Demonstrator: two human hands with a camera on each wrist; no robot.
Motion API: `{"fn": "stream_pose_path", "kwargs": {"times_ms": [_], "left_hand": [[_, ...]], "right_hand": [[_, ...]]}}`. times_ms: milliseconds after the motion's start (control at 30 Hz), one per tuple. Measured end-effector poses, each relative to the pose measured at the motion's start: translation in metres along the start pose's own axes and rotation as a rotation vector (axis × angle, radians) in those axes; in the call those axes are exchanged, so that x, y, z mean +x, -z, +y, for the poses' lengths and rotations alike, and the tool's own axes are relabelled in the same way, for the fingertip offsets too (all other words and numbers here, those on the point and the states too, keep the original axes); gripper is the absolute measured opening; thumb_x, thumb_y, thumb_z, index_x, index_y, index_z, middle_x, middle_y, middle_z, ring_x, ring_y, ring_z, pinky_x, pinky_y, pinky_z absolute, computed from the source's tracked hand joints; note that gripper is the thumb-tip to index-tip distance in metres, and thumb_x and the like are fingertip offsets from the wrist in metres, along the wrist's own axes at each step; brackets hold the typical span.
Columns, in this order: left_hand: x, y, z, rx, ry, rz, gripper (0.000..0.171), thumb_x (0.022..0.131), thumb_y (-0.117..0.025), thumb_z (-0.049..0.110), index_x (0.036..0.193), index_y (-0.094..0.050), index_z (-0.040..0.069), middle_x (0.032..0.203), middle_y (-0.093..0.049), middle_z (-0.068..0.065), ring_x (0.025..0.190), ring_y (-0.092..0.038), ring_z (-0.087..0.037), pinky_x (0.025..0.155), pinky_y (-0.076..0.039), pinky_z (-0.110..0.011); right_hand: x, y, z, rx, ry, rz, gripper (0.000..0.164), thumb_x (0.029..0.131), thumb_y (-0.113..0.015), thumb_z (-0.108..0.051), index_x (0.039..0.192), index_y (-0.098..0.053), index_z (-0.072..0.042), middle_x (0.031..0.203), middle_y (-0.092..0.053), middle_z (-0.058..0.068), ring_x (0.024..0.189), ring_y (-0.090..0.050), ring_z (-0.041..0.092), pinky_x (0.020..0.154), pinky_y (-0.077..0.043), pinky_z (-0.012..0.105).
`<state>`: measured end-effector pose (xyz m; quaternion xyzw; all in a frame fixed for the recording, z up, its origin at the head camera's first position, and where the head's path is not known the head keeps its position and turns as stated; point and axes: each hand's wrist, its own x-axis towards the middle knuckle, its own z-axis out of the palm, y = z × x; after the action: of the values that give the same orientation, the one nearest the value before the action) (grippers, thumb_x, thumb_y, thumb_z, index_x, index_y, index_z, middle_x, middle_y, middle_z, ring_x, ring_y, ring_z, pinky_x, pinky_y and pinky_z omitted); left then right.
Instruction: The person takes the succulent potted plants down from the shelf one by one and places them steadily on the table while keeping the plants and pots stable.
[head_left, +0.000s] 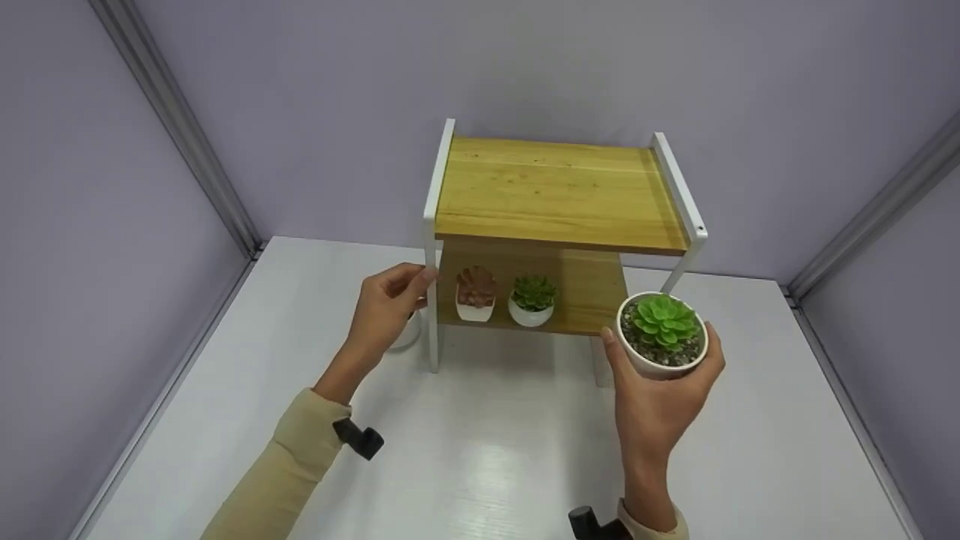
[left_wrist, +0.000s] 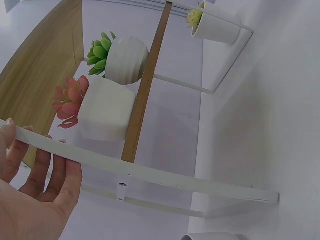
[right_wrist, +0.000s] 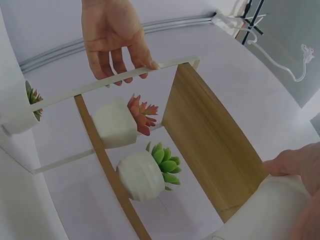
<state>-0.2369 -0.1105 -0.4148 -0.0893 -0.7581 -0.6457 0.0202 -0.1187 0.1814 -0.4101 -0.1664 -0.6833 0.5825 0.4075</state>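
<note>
My left hand (head_left: 386,304) pinches the front left white upright (head_left: 433,330) of a two-tier wooden shelf (head_left: 562,191) between thumb and fingers. In the left wrist view, its fingers (left_wrist: 67,182) lie along that white bar. My right hand (head_left: 660,409) holds a round white pot with a bright green succulent (head_left: 664,322) and dark gravel, raised upright by the shelf's front right corner. On the lower board (head_left: 589,289) stand a reddish succulent in a squarish white pot (head_left: 475,311) and a green succulent in a ribbed round white pot (head_left: 531,313).
A white pot (head_left: 409,334) stands on the white table (head_left: 480,450) behind my left hand, outside the shelf's left side. Near the shelf's other side is a white pot with a yellowish succulent (left_wrist: 217,25). Pale walls (head_left: 555,67) enclose the table at the back and sides.
</note>
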Motion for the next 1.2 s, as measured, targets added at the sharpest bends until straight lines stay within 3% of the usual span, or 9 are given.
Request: {"fn": "stream_pose_path", "kwargs": {"times_ms": [500,900,1200], "left_hand": [[-0.001,0.001,0.002,-0.007,0.005,0.003,0.036,0.102,-0.068,0.045,0.114,-0.077,0.012,0.126,-0.073,-0.018,0.122,-0.071,-0.032,0.103,-0.06,-0.038],[0.0,-0.002,0.001,-0.032,-0.02,-0.011,0.036,0.103,-0.067,0.043,0.115,-0.077,0.01,0.127,-0.071,-0.021,0.126,-0.069,-0.038,0.101,-0.061,-0.035],[0.0,-0.001,0.0,-0.032,-0.02,-0.002,0.035,0.103,-0.068,0.042,0.115,-0.077,0.01,0.123,-0.072,-0.017,0.125,-0.069,-0.039,0.098,-0.062,-0.032]], "right_hand": [[0.03,0.039,0.014,-0.114,-0.002,-0.042,0.103,0.074,-0.095,-0.007,0.157,-0.035,-0.008,0.155,-0.046,0.006,0.142,-0.048,0.017,0.116,-0.051,0.043],[0.059,0.067,0.031,-0.148,0.074,-0.108,0.102,0.072,-0.094,0.001,0.157,-0.038,-0.008,0.147,-0.047,-0.004,0.135,-0.053,0.014,0.105,-0.054,0.02],[0.071,0.082,0.044,-0.213,0.094,-0.166,0.104,0.069,-0.097,-0.002,0.156,-0.04,-0.011,0.148,-0.051,0.003,0.133,-0.055,0.014,0.1,-0.052,0.013]]}}
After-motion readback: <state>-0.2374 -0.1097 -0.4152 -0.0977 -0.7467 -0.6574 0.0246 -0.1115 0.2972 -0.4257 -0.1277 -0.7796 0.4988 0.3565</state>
